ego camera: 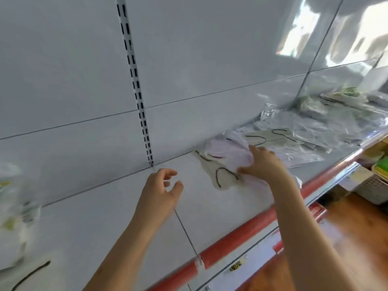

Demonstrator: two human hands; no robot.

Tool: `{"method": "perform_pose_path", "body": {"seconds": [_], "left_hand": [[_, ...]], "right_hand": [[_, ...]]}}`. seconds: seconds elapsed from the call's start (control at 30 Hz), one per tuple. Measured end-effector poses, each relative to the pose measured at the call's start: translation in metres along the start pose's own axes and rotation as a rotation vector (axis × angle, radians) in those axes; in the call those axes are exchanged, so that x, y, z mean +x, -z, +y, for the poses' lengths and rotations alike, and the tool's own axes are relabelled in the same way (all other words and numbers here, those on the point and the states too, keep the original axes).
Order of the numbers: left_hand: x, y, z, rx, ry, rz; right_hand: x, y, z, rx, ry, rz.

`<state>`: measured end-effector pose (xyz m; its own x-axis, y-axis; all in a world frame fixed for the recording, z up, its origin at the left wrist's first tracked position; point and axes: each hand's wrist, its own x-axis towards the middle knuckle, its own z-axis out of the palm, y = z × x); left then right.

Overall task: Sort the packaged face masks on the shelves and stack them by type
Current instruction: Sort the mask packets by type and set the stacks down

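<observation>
Far-left shelf: blurred packaged masks (12, 206) with green-yellow print lie at the left edge; a white one with a dark ear loop (31, 274) lies nearest the camera.
Shelf surface: white shelf (105, 217) with a red front rail (241, 234); slotted upright (136, 85) runs down the white back panel.
Left hand: left hand (159, 192) hovers over bare shelf, fingers loosely curled and parted, holding nothing.
Centre pile: a white mask with black loops (220, 175) lies flat on the shelf, just left of the right hand, partly under a pale lilac packet (228, 152).
Right hand: right hand (262, 164) rests on the lilac packet, thumb and fingers pinching its crinkled edge.
Right of shelf: loose heap of clear-wrapped masks (304, 139), several overlapping, dark loops showing through the film; green-printed packets (344, 95) at the far right end.
Lower right: white slotted basket (375, 185) on a lower level, yellow and green items above it, contents unclear.
</observation>
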<state>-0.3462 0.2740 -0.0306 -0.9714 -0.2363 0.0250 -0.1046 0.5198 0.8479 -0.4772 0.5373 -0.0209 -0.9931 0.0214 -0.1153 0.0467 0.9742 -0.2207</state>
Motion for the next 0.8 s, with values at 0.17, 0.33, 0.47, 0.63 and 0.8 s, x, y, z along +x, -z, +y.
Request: {"method": "perform_pose_path", "body": {"seconds": [0.17,0.33,0.47,0.63,0.8], "left_hand": [[0.014,-0.055,0.03,0.005,-0.004,-0.092],[0.022,-0.088,0.056,-0.047,-0.03,-0.098],[0.02,-0.103,0.074,-0.399,0.119,-0.304],[0.022,-0.104,0.064,-0.618,0.312,-0.043],[0.023,-0.097,0.055,-0.651,0.447,0.03]], "right_hand": [[-0.004,-0.01,0.056,0.261,0.053,0.195],[-0.03,-0.01,0.042,0.587,0.138,0.454],[-0.059,0.002,0.003,1.024,0.198,0.366],[-0.024,0.003,0.041,0.795,0.38,0.294],[0.013,-0.013,0.126,0.254,0.134,0.196]]}}
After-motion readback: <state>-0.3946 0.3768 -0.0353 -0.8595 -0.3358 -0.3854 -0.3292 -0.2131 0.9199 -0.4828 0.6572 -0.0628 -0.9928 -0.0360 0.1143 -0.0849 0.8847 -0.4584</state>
